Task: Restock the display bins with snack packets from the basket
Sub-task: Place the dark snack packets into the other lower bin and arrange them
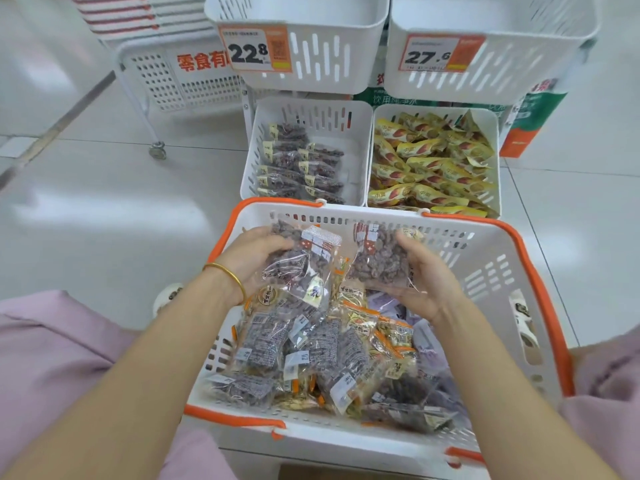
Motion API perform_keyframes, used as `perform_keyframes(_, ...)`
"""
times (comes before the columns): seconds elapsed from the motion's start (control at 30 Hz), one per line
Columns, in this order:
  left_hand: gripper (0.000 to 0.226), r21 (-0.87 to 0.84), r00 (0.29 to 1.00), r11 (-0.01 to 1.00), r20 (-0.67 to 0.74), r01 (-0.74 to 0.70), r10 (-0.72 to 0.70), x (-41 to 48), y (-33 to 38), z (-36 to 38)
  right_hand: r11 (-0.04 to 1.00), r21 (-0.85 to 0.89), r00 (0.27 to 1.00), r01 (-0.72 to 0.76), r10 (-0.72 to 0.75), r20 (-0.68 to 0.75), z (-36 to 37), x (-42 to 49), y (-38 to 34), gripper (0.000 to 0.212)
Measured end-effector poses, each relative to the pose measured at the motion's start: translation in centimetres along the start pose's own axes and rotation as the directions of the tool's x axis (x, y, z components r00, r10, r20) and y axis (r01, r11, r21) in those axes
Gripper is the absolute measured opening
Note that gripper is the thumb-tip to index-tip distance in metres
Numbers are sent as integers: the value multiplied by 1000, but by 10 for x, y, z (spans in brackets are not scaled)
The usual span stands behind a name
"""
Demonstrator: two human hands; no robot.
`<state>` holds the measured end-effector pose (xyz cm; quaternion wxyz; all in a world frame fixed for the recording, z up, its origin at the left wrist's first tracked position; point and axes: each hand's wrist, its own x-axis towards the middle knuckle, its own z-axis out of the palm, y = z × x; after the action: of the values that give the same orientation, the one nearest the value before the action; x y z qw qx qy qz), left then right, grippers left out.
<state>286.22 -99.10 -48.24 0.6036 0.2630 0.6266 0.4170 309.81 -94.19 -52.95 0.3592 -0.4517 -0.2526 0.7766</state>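
The left hand point(254, 259) and right hand point(427, 284) are each gripping a dark packet point(298, 263); best laid flat in the centre-frame bin point(358, 133).

We see a white slotted basket point(485, 268) w/ orange rim; far-left white bin point(360, 140) w/ dark purplish packets point(301, 168), clear wrap; far-right white bin point(415, 108) w/ yellow packets point(433, 168), red print; price tags point(254, 48) white & orange.

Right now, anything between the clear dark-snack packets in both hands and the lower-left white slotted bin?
Only the white plastic basket's orange-handled far rim. Left hand holds one packet, right hand the other packet, both short of it; the bin beyond is open on top.
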Motion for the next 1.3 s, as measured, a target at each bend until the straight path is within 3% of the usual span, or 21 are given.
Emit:
perform_keyframes(0.13, 24, -123, 1000, 992, 10, 9, -7, 2, -2, -1, 1000, 12, 999, -26, 25, 45, -4, 3, 0, 48)
perform_keyframes(0.23, 35, -190, 1000, 982, 11, -4, 6, 5, -3, 2, 999, 47, 990, -5, -2, 144, -3, 2, -2, 24)
perform_keyframes(0.33, 40, -182, 1000, 983, -9, -11, 10, 9, -6, 7, 1000, 4, 987, 21, -22, 157, -3, 3, -2, 22)
perform_keyframes(0.5, 26, -195, 997, 980, -75, -33, 19, 13, -8, 12, 998, -61, 993, 33, -26, 119, -6, 14, 3, 71)
perform_keyframes(0.57, 24, -204, 993, 978, -112, -43, 20, 14, -9, 13, 997, -54, 993, 59, -53, 108, -7, 16, 5, 65)
perform_keyframes(0.7, 27, -293, 989, 956, -149, -25, -20, 17, -9, 12, 995, 66, 997, 73, -75, 30, -1, 14, 4, 29)
perform_keyframes(0.83, 29, -400, 987, 916, -139, 14, -76, 16, -8, 12, 977, 191, 990, 94, -71, -121, -3, 19, 3, 44)
perform_keyframes(0.97, 35, -523, 992, 852, -91, 30, -90, 13, -9, 17, 963, 270, 995, 9, 18, -99, 0, 19, 6, 4)
perform_keyframes(1.2, 37, -668, 993, 744, -72, 25, -98, 7, -4, 26, 974, 227, 994, -7, 31, -104, 11, 14, 10, 9)
perform_keyframes(1.3, 32, -624, 995, 780, -37, 51, -95, 9, -5, 24, 967, 253, 998, -30, 45, -52, 14, 13, 12, 15)
